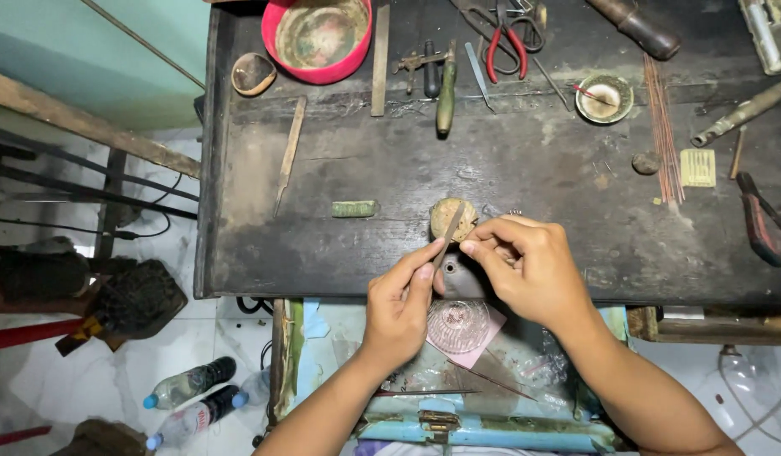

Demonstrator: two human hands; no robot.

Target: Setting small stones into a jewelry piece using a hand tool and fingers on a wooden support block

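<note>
Thin flat file held between both hands at the near edge of the dark worktop. Long axis runs diagonally: upper end points away and right, over a small round wooden block; lower end comes down toward me and left. My left hand, grip pinched on the file's lower end, thumb and forefinger. My right hand, grip closed, fingertips pressed at the file's middle; whether a small piece sits under them I cannot tell.

Count on worktop: one red bowl at far edge, one small brown dish left of it, one small round tin far right, one pair red-handled pliers, one bundle of thin copper-coloured rods, one short green block left of the wooden block.

Packages: small pale yellow ribbed card beside the rods. Floor lower left: two plastic bottles, blue caps, lying side by side.
</note>
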